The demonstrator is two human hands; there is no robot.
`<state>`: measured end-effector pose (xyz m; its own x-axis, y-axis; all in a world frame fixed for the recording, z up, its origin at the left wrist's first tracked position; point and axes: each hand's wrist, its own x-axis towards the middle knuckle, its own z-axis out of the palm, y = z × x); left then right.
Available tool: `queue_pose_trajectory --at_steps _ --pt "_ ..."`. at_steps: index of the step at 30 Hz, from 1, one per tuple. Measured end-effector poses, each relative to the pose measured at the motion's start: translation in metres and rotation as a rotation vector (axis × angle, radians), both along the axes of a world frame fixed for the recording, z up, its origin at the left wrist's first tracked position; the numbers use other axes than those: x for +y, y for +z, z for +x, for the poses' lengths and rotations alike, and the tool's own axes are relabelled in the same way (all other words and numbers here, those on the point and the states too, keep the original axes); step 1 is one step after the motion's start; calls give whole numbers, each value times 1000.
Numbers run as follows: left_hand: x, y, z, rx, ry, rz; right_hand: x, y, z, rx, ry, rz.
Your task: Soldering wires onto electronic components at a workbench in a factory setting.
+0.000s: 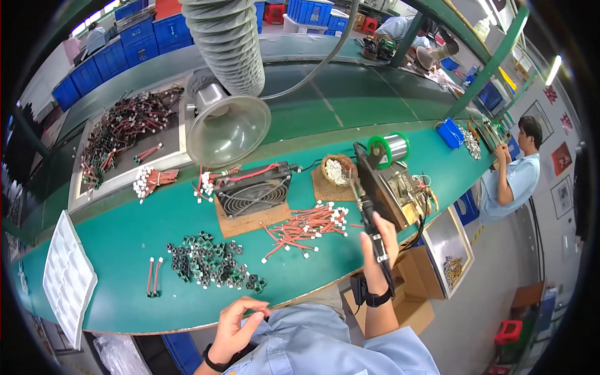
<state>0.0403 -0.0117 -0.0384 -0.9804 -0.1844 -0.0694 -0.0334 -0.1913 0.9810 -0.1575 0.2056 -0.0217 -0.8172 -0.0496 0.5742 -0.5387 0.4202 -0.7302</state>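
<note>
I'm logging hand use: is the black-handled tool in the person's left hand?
No, the right hand holds the black-handled tool, while the left hand is apart from it.

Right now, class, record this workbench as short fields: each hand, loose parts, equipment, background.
Left hand: no visible object held; at the near edge of the long green worktop
Right hand: holds a slim black pen-shaped tool
Loose parts: heap of small black-and-green components; pile of red wires with white connectors
Equipment: black square fan with wire guard; green-rimmed spool of silver wire
Background: person in light-blue shirt, at right
</note>
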Motion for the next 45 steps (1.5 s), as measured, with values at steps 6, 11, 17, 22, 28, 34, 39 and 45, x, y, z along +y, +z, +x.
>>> queue_pose_trajectory --at_steps 6,11,17,22,28,34,39,45 --pt "-4 -5 8 -57 4 -15 -1 -10 4 -95 72 101" --pt "3 2 -1 -92 5 -67 4 -14 0 -231 92 65" --pt "8 11 -13 -112 67 -247 0 -33 24 -313 197 -497" --pt "14 15 -22 -20 135 -612 -31 -38 45 -318 239 -174" --pt "16 16 -13 -2 208 -656 -39 -41 29 52 250 385" --pt "15 12 -7 21 255 -649 -40 -38 26 203 244 517" --pt "22 17 -16 53 299 -569 -26 -33 46 135 285 245" --pt "28 21 -29 126 381 -595 -15 -18 76 -10 645 97"
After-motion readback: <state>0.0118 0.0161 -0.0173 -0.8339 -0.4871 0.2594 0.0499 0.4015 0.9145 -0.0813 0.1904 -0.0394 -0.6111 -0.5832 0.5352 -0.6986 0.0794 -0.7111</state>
